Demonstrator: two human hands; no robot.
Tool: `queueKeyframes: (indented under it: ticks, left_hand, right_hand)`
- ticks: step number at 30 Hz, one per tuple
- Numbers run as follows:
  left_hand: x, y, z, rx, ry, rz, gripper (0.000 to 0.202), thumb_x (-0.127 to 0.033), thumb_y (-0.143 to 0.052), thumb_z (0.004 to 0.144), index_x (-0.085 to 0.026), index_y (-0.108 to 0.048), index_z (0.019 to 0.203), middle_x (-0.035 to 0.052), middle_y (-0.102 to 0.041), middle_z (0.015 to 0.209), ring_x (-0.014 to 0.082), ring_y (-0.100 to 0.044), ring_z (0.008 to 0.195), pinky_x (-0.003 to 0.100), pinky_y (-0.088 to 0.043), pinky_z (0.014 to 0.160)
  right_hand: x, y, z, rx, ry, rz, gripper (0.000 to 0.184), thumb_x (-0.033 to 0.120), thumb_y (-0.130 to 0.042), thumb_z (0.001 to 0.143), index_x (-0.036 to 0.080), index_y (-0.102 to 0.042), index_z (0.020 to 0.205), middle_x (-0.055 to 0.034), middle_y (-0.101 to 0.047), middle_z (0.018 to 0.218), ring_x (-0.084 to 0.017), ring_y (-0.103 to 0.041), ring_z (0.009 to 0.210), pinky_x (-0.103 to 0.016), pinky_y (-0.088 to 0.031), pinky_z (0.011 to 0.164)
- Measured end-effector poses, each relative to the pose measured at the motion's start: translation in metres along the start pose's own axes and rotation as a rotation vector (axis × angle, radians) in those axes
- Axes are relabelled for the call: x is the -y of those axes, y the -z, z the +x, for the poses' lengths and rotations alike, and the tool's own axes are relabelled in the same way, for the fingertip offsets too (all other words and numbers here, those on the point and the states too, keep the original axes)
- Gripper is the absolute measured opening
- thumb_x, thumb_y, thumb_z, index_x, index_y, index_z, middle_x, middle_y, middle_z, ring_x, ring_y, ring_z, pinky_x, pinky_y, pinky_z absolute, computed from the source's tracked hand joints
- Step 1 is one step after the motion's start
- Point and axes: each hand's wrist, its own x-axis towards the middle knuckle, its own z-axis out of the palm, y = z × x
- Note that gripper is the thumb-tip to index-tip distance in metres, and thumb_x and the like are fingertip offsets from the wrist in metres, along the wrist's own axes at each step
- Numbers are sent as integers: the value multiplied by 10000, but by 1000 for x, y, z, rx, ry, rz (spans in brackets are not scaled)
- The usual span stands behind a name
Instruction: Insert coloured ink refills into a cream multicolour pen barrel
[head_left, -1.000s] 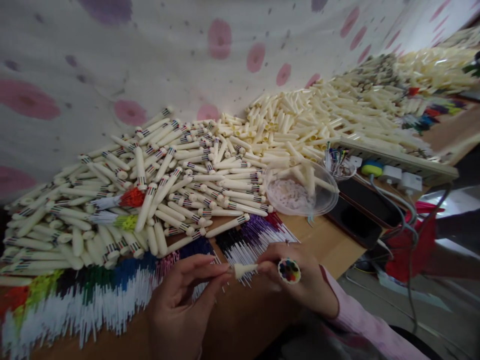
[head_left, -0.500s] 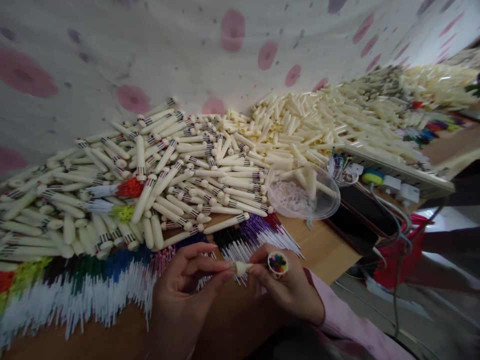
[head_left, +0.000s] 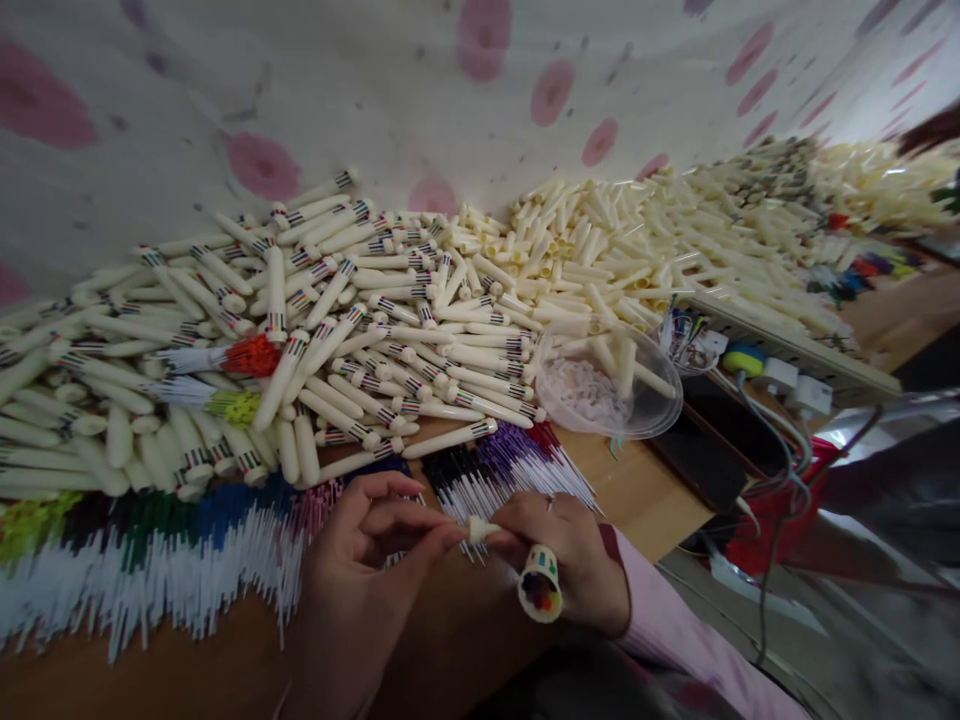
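Between my two hands is a small cream plastic pen part (head_left: 478, 530), shaped like a short cap. My left hand (head_left: 367, 580) pinches its left end with thumb and forefinger. From the other side, the fingertips of my right hand (head_left: 577, 555) touch the part. My right hand also grips a cream pen barrel (head_left: 541, 583) against the palm; coloured pieces show inside its open end, and most of the barrel is hidden. Beyond my hands lie purple-ended white refills (head_left: 517, 465) and a heap of cream multicolour pens (head_left: 420, 340).
A clear plastic bowl (head_left: 609, 385) holds small whitish pieces and cream tubes. Dark phones (head_left: 697, 450) and a power strip (head_left: 795, 345) with cables lie right of it. Empty cream barrels (head_left: 585, 240) pile behind. White refills with coloured ends (head_left: 165, 560) line the left front.
My right hand has turned, so the barrel's open end hangs lower and tips downward. The small cream part stays between my fingertips. A dark blurred shape has come in at the upper right.
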Motion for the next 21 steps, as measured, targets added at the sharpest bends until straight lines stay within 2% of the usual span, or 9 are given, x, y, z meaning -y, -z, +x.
queueKeyframes:
  ticks: [2,4,6,8,11,14,16,19,21]
  left_hand:
    - [3,1,-2,16,-27,3,326,-151,-816,693,-257,-598,911,-88,-779,679,83,-730,611,90,-560,609]
    - [6,3,-5,32,-79,12,341,-140,-813,718,-278,-606,951,-98,-789,728,79,-742,668,95,-570,670]
    - [9,4,-6,66,-110,7,346,-140,-804,749,-301,-618,993,-107,-791,766,74,-746,717,102,-575,726]
    - [10,3,-6,117,-109,-42,377,-139,-802,754,-314,-631,1041,-91,-800,862,91,-752,780,139,-594,761]
    - [10,0,-3,124,-115,-119,387,-145,-819,727,-298,-661,1045,-62,-791,962,117,-750,823,177,-616,754]
    - [7,-2,-2,59,-141,-60,346,-131,-811,742,-288,-668,1016,-85,-778,808,80,-734,721,115,-588,691]
    - [5,-2,-3,76,-140,-33,362,-117,-789,769,-292,-650,1054,-92,-774,741,78,-736,703,111,-582,700]
    - [4,0,-4,127,-123,-84,398,-135,-765,788,-293,-628,1127,-56,-799,881,116,-751,860,181,-593,809]
    - [4,2,-3,120,-128,-84,323,-203,-750,810,-284,-636,1102,-45,-777,937,122,-733,867,191,-588,792]
  right_hand:
    - [4,0,0,32,-96,93,364,318,-461,1031,173,-600,728,-6,-593,567,-99,-501,459,-228,-326,464]
    - [8,0,1,70,-256,302,398,332,-458,1029,178,-570,680,15,-544,502,-92,-487,426,-209,-337,444]
    - [11,-1,1,91,-398,497,440,398,-446,1032,181,-550,663,23,-512,464,-94,-484,404,-195,-349,420]
    - [12,0,1,94,-466,576,469,463,-443,1025,178,-554,670,14,-516,453,-100,-486,397,-195,-353,404]
    - [12,2,2,92,-468,567,465,481,-455,1017,162,-588,706,-2,-541,457,-107,-507,397,-196,-367,403]
    - [11,3,1,83,-435,524,451,442,-464,1020,162,-590,691,-6,-551,461,-106,-516,403,-194,-378,413]
    - [10,2,0,66,-416,504,445,416,-466,1023,164,-584,676,-3,-550,466,-99,-508,404,-192,-376,422]
    - [8,-1,-2,34,-387,496,448,382,-463,1029,174,-547,641,10,-536,471,-86,-501,409,-190,-378,446]
    - [8,-2,-2,23,-363,488,446,351,-467,1029,176,-527,624,18,-529,478,-79,-501,417,-188,-373,458]
